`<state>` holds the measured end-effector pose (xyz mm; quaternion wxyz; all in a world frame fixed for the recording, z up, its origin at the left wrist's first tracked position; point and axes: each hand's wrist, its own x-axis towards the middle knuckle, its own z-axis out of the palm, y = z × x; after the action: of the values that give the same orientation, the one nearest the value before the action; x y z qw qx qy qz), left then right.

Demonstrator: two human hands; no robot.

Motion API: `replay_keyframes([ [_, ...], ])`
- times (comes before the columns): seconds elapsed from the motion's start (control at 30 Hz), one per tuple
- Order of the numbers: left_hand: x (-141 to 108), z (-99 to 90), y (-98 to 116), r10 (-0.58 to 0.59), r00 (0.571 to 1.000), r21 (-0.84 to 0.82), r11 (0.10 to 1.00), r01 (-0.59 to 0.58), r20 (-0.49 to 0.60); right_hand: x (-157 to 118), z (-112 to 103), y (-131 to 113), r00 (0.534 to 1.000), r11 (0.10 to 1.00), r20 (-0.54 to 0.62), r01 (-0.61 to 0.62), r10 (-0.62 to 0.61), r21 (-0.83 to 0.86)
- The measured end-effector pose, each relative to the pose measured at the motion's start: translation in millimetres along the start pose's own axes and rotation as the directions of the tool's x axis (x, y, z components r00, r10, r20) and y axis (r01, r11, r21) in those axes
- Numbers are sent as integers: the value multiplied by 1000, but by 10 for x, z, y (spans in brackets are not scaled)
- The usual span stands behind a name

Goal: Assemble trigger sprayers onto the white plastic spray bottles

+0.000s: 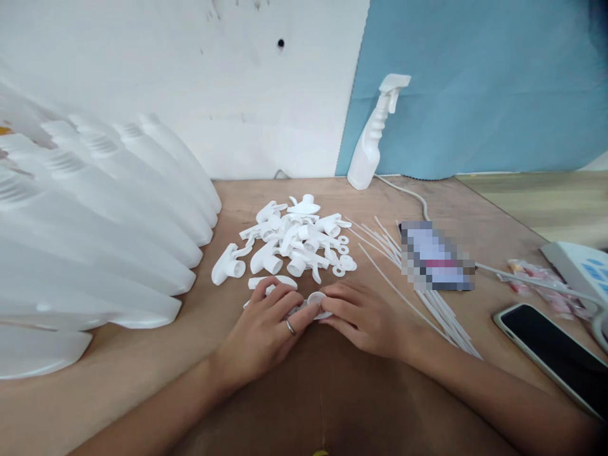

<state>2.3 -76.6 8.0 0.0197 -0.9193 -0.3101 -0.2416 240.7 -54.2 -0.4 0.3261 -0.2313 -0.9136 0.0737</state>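
Note:
Both hands meet over the near middle of the table on a white trigger spray head [317,297], its round collar turned up toward me. My left hand [272,320], with a ring on one finger, is closed around its body and covers most of it. My right hand [358,313] pinches at the collar's right rim; whether a small washer is between those fingertips I cannot tell. Just beyond my left fingers lies another spray head [273,283]. Behind that spreads a pile of white spray heads [292,237], with several small white washers [342,249] along its right side.
Large white bottles [142,209] stand in rows at left. Thin white tubes [430,297] lie at right beside a pixelated phone [437,256]. A dark-screened phone [555,354], wrapped sweets [546,288] and a white device [584,266] are farther right. An assembled spray bottle [370,139] stands against the wall.

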Motion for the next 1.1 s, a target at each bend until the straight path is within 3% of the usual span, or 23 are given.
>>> replay_keyframes([
  [0.13, -23, 17, -8, -20, 1000, 3, 1000, 20, -12, -17, -186, 28, 1000, 997, -5, 7, -7, -81],
  [0.27, -39, 43, -5, -46, 998, -35, 998, 45, -41, -60, -410, 204, 975, 911, -108, -222, 196, -347],
  [0.43, -49, 85, 3, -140, 984, -91, 987, 130, -109, -138, -487, 466, 872, 756, -76, -460, 484, -465],
  [0.7, -20, 81, -9, -202, 971, -117, 975, 188, -124, -145, -418, 512, 707, 592, -138, -668, 694, -451],
  [0.83, -13, 67, -5, -182, 977, -95, 981, 172, -110, -131, -441, 516, 637, 601, -182, -769, 749, -218],
  [0.97, -16, 61, 0, -194, 980, -84, 978, 189, -53, -72, -515, 486, 587, 603, -149, -746, 796, 282],
  [1.03, -19, 59, 1, -201, 979, -89, 976, 197, -37, -24, -564, 456, 581, 497, -48, -646, 812, 580],
  [1.1, -19, 52, 2, -210, 976, -120, 972, 202, -59, 17, -594, 429, 578, 331, 36, -516, 815, 790],
])
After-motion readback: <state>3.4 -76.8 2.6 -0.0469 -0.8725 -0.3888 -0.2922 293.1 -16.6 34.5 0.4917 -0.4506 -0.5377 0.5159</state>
